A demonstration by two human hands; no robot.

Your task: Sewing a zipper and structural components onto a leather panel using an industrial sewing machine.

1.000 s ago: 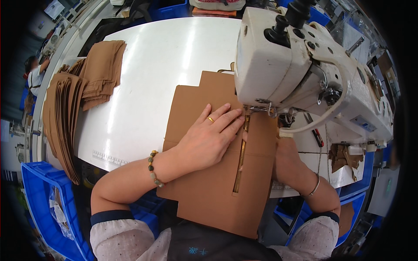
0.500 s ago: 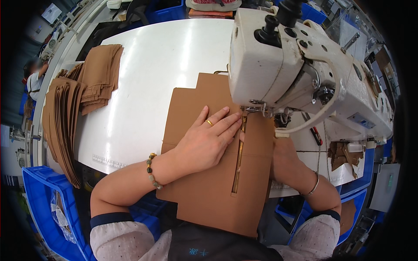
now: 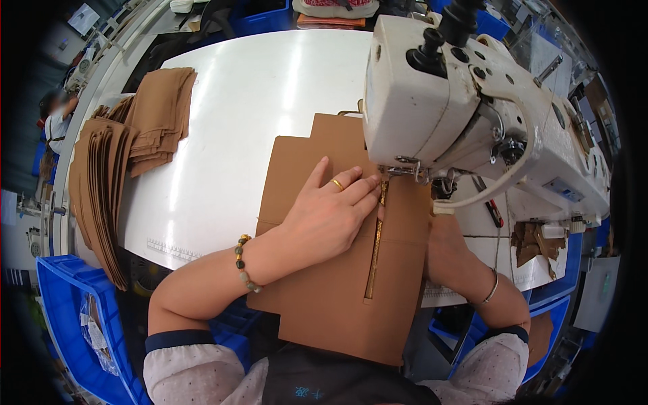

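A flat brown panel (image 3: 337, 297) with notched corners lies under the sewing machine head (image 3: 422, 88). A gold-toothed zipper (image 3: 375, 260) shows in its long narrow slot, running up to the presser foot (image 3: 391, 171). My left hand (image 3: 331, 212), wearing a ring, rests on the panel left of the slot. Its fingers are stretched out, tips close to the presser foot. My right hand (image 3: 445, 246) is at the panel's right edge, its fingers hidden beneath the panel and behind the machine. What looks like a fingertip shows at the slot.
Stacked brown pieces (image 3: 101, 182) lie at the left of the white table (image 3: 236, 88). Blue bins (image 3: 88, 324) stand at lower left and lower right. A red-and-black cutter (image 3: 496, 212) and brown scraps (image 3: 536, 241) lie right of the machine. Another person (image 3: 57, 121) is at far left.
The fingers of my left hand are a little more bent on the panel. The whole view has shifted slightly; the panel stays under the presser foot.
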